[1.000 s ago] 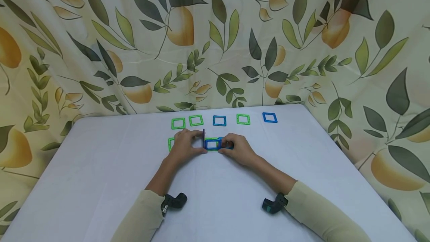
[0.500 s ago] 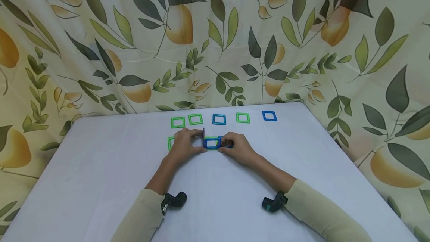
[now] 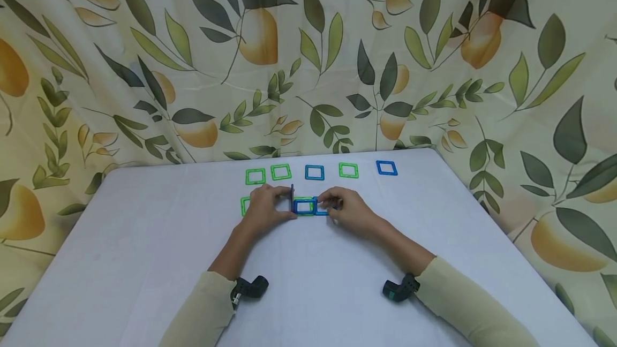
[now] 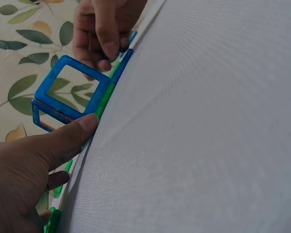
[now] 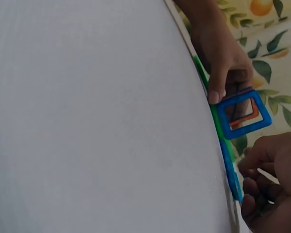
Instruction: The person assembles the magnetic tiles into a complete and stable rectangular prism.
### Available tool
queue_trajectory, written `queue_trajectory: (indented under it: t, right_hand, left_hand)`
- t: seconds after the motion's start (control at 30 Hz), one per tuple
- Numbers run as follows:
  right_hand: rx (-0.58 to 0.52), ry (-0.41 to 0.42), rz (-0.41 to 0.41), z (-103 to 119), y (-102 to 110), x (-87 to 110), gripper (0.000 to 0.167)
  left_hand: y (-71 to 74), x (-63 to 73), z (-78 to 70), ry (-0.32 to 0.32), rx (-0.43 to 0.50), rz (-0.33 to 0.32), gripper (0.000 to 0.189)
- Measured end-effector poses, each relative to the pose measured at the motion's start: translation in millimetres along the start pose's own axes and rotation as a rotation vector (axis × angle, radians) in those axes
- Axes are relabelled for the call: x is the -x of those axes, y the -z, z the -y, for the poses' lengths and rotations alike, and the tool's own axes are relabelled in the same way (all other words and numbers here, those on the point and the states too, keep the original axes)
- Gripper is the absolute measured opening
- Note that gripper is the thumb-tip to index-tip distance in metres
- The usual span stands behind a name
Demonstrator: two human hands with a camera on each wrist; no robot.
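Note:
A blue square magnetic tile (image 5: 248, 129) stands upright on a green tile (image 4: 105, 103) that lies flat. To its left stands a dark tile (image 3: 292, 197), edge-on in the head view; orange shows through the blue tile's opening in the right wrist view. My left hand (image 3: 262, 208) holds these standing tiles at their left side, thumb at the bottom corner and fingers behind. My right hand (image 3: 354, 213) is just right of them, fingers loosely curled, nothing visible between them. Beside it another blue tile (image 3: 321, 213) lies flat, partly hidden by the fingers.
Along the far side of the white table (image 3: 308, 283) lies a row of flat tiles, including a green one (image 3: 247, 177), a blue one (image 3: 315, 178) and a darker blue one at the right (image 3: 387, 174). Another green tile (image 3: 243, 206) is partly behind my left hand. A leaf-patterned curtain (image 3: 308, 122) hangs behind.
My right hand has let go of the blue tile's right side and moved a little to the right, uncovering more of the flat blue tile. My left hand has stayed in place.

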State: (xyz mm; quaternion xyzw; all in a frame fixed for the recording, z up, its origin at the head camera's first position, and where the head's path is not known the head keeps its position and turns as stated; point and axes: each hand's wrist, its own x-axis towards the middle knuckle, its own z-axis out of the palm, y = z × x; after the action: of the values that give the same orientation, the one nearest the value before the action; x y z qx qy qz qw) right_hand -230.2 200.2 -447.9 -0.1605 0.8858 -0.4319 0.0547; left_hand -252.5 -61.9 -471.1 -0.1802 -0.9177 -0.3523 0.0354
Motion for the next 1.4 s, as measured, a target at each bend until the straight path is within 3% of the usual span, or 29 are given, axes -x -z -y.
queue_trajectory:
  t: [0.33, 0.67, 1.0, 1.4]
  right_hand:
    - [0.062, -0.074, -0.165, -15, 28, -11.6, 0.022]
    - [0.118, -0.199, -0.276, -50, 82, -22.9, 0.029]
    - [0.235, -0.255, -0.305, -88, 127, -27.3, 0.043]
    - [0.263, -0.365, -0.240, -110, 144, -23.7, 0.066]
  left_hand:
    - [1.0, -0.1, 2.5, -0.011, 0.009, 0.011, 0.068]
    - [1.5, -2.0, 1.1, -0.006, -0.003, 0.002, 0.069]
    - [4.0, -1.4, -0.6, -0.007, -0.001, 0.010, 0.068]
    - [1.1, -2.7, 2.2, 0.010, -0.001, 0.015, 0.069]
